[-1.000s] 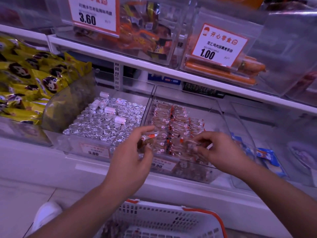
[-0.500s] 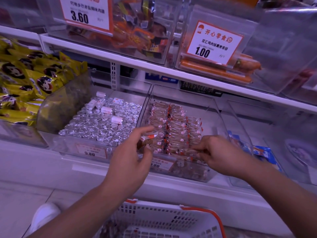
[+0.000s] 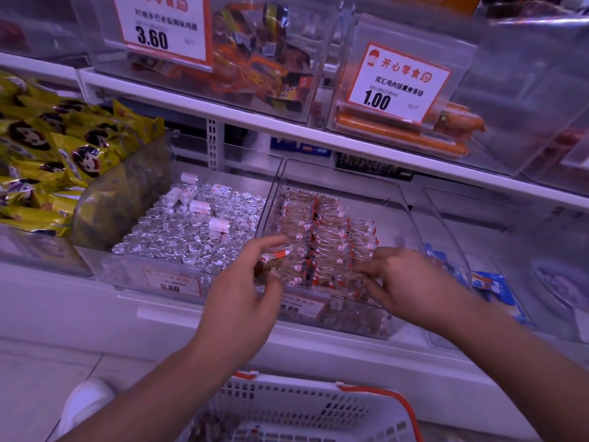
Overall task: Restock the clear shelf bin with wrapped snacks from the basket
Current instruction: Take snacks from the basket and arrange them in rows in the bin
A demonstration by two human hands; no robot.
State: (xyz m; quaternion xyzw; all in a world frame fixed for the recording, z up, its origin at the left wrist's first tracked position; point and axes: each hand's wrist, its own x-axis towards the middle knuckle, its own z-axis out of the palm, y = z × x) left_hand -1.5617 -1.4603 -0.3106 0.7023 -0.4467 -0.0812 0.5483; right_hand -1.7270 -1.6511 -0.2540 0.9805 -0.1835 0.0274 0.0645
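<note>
Left hand [image 3: 237,301]: thumb and fingers pinch one wrapped snack [image 3: 272,261] at frame centre.
Right hand [image 3: 403,282]: curled fingertips grasp a clear-wrapped piece at the bin's front row.
Snacks: clear wrappers, orange ends, in tidy rows.
Clear shelf bin [image 3: 411,218]: centre-right, just beyond both hands.
Basket [image 3: 318,409]: bottom centre.

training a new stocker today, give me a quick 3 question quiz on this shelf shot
1. True or false: the left hand pinches a wrapped snack at the front of the clear bin.
2. What fills the bin to the left of it? A) foil-wrapped pieces B) orange sausages C) blue packs
3. Fill in: the white basket has ___ handles.

Key: 1 true. 2 A, the foil-wrapped pieces. 3 orange. The right hand fingers the front row of snacks.
</note>
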